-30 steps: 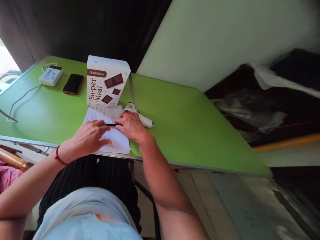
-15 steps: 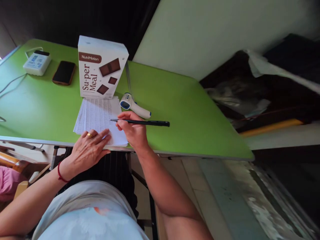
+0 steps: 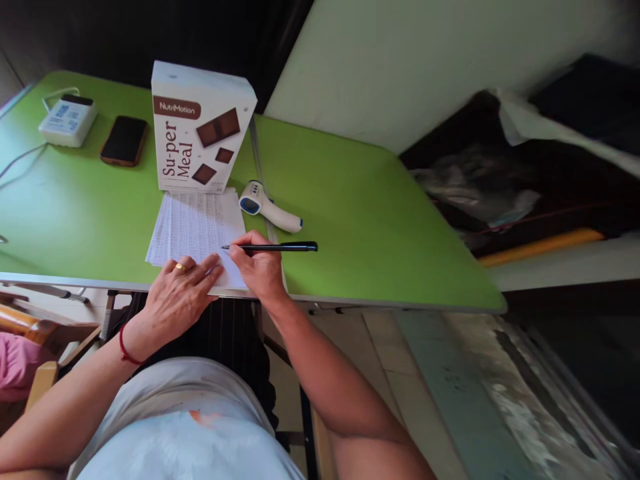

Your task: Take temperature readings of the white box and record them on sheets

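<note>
Written sheets of paper (image 3: 187, 223) lie fanned in a stack at the front edge of the green table. My left hand (image 3: 183, 290), with a gold ring and a red wrist cord, rests flat on the lower part of the sheets, fingers stretched out. In my right hand (image 3: 263, 270) a black pen (image 3: 290, 247) is pinched, its tip pointing left over the top sheet. Whether the tip touches the paper I cannot tell. A white infrared thermometer (image 3: 270, 208) lies just beyond my right hand.
Behind the sheets stands a white Su-per Meal box (image 3: 203, 130). Left of it lie a phone (image 3: 124, 141) and a white device (image 3: 69, 120) with a cable. The green table (image 3: 370, 213) meets a wall at the back; cluttered shelving (image 3: 480, 180) is at right.
My right hand has shifted slightly down, and the pen's back end has swung so less of it reaches right. My left hand stays on the paper. The view has shifted a little.
</note>
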The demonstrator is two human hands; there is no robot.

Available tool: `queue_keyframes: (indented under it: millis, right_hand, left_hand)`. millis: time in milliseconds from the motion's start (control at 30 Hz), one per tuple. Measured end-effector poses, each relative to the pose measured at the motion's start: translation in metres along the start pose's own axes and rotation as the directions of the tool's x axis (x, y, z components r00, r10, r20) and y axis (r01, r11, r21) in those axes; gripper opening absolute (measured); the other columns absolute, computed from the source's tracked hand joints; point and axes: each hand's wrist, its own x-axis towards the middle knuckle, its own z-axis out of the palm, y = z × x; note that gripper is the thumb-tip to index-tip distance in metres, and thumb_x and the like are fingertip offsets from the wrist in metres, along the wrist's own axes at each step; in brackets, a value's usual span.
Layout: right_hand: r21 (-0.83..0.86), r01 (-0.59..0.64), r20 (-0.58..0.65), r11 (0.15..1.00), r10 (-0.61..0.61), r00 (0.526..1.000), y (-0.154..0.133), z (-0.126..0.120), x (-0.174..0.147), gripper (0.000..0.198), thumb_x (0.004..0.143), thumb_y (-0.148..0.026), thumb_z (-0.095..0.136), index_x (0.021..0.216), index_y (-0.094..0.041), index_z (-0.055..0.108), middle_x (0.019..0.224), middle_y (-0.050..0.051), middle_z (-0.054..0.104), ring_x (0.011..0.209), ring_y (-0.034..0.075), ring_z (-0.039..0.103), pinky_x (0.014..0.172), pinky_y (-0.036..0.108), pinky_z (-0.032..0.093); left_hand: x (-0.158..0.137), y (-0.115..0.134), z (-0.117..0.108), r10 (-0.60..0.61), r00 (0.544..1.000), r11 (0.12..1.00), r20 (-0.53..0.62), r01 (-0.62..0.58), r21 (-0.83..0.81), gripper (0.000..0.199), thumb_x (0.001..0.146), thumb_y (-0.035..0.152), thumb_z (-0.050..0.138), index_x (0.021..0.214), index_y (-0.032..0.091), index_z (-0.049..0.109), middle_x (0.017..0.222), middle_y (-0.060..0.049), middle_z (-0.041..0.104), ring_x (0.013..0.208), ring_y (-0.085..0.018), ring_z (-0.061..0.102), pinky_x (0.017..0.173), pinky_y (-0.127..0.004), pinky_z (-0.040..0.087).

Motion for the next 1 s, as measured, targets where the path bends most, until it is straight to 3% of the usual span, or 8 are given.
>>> queue_keyframes:
  millis: [533,1000]
  right_hand:
    - [-0.115,0.034,0.079,0.993,-0.025,0.997,0.004,-0.0021,0.0006,0.01,0.081,-0.026,0.061,0.072,-0.024,0.057,0.063,-0.005,0.059,0.06,0.012,0.055,0.062,0.026,0.047]
    - [-0.078,0.031,0.017,0.996,-0.03,0.999,0.0042,0.0004,-0.0003,0.01,0.08,-0.026,0.061,0.071,-0.025,0.056,0.06,-0.006,0.058,0.057,0.013,0.053,0.059,0.026,0.047]
  left_hand:
    - [0.001,-0.0001,-0.0008,0.013,0.999,1.0,-0.045,-0.012,0.015,0.04,0.089,0.026,0.079,0.127,0.018,0.07,0.141,-0.005,0.07,0.096,-0.028,0.061,0.076,-0.042,0.046]
    - [0.0006,0.0002,-0.0013,0.006,1.0,1.0,-0.023,-0.006,0.008,0.037,0.092,0.024,0.074,0.128,0.02,0.069,0.143,-0.004,0.069,0.098,-0.028,0.063,0.076,-0.042,0.046]
